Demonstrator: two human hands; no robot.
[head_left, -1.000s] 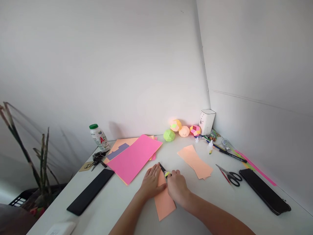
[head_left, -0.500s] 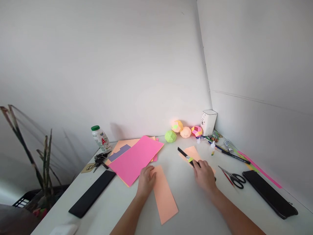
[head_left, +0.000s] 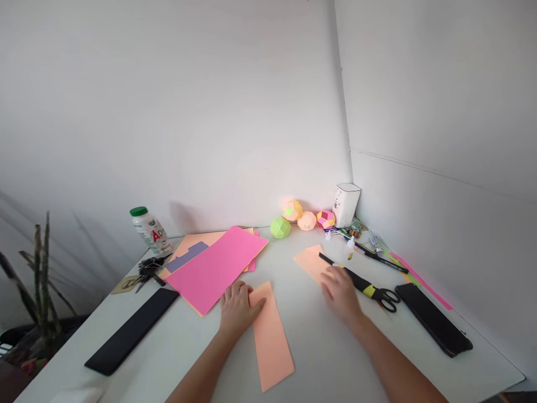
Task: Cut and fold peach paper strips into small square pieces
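Note:
My left hand [head_left: 238, 307] lies with its fingers loosely spread beside a long peach paper strip [head_left: 273, 341], its thumb resting on the strip's upper part. The fingertips are at the lower edge of a pink sheet [head_left: 220, 263]. My right hand [head_left: 340, 294] reaches over the lower end of a second peach paper piece [head_left: 310, 260]; it is slightly blurred, fingers bent a little and apart. Just behind it, a black and yellow-green utility knife [head_left: 358, 281] lies on the table, its end by the black-handled scissors [head_left: 386, 299].
At left are a white bottle with green lid [head_left: 151, 230], keys [head_left: 150, 270] and a flat black bar [head_left: 133, 331]. Paper polyhedra [head_left: 280, 228] line the wall near a white box [head_left: 347, 204]. A black case [head_left: 434, 320] lies at right; a small glue bottle [head_left: 351, 246] stands behind the knife.
My right hand has laid the utility knife down beside the scissors and let go of it. My left hand stays on the strip. The view has shifted slightly right.

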